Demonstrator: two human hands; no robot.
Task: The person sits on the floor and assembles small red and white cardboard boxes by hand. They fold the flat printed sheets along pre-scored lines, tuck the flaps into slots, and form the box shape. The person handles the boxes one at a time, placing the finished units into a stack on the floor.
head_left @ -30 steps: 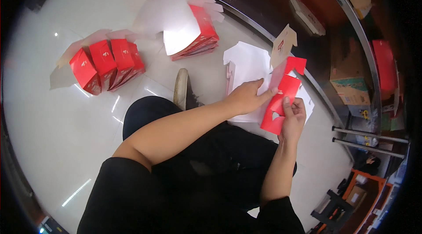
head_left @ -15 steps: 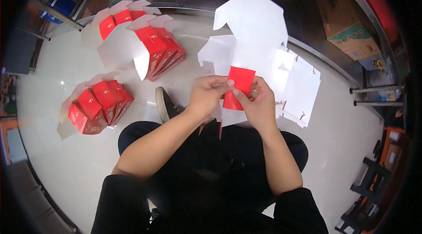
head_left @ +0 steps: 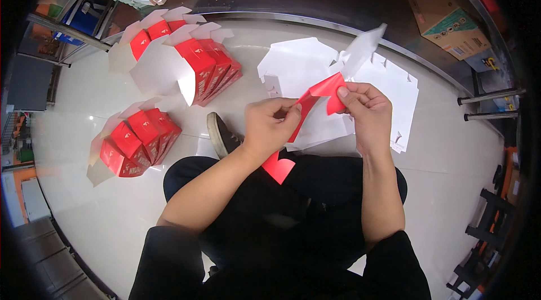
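A red and white cardboard box blank [head_left: 303,113] is in both my hands, above my crossed legs. My left hand [head_left: 271,128] pinches its left edge between thumb and fingers. On the other side, my right hand [head_left: 365,109] grips a red flap near the top. One white panel of the blank sticks up and away from me, slightly blurred. A notched red flap hangs below my left hand. Under the held piece, a pile of flat white box blanks [head_left: 389,100] lies spread on the floor.
To the left stand folded red boxes with raised white flaps: a near group [head_left: 138,139] and a farther one [head_left: 205,66]. My shoe [head_left: 221,134] rests beside them. A metal shelf frame [head_left: 270,16] runs along the back, with a brown carton [head_left: 448,15] on the right.
The blank has been turned and bent, so its white panel swung right and its red side now shows more. My right hand moved up and right, away from the left.
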